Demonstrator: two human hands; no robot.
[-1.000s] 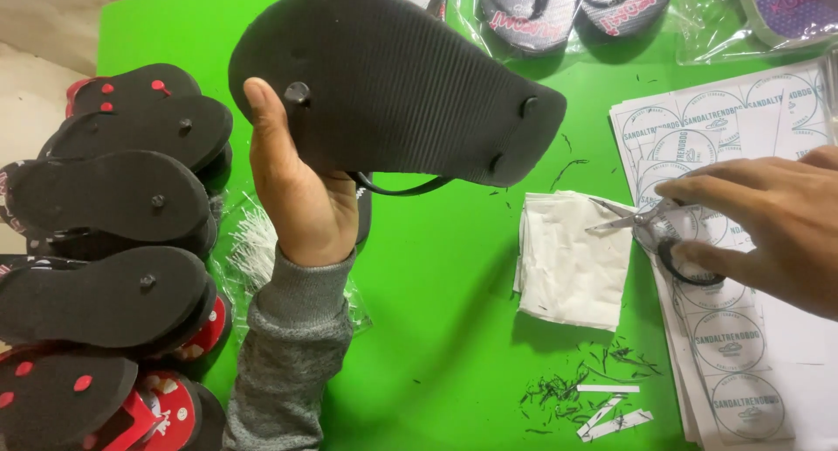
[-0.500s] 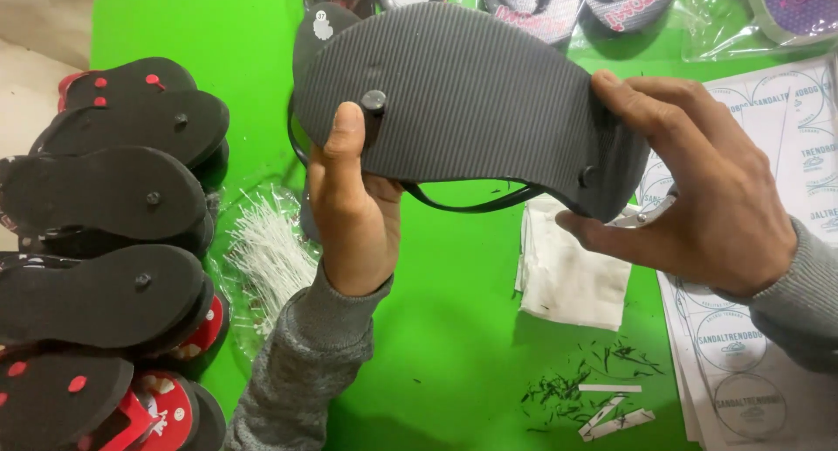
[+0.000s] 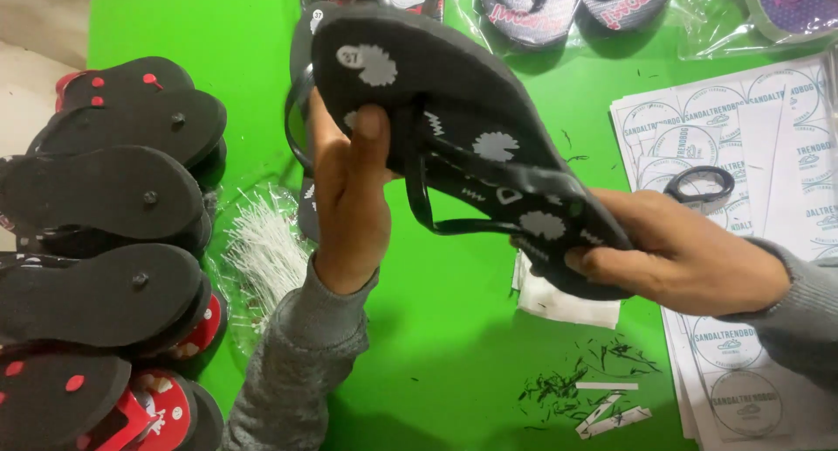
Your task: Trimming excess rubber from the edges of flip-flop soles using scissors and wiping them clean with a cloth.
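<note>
Far left, a stack of black flip-flops (image 3: 105,241) lies sole-up along the edge of the green table (image 3: 201,32), red showing beneath the lowest ones. Just beside it, a clear bag of white plastic tag pins (image 3: 262,246). Now the left hand (image 3: 349,198), upright with a grey sleeve below, thumb pressed on the footbed, grips the heel end of a black flip-flop (image 3: 463,145) with white patches and a small round white sticker. The sandal is held above the table, tilted down to the right. The right hand (image 3: 681,259) clasps its toe end, fingers curled under. Behind, bagged sandals (image 3: 541,10) line the top edge. Scissors (image 3: 698,185) rest on white sheets of round labels (image 3: 768,137) at right.
</note>
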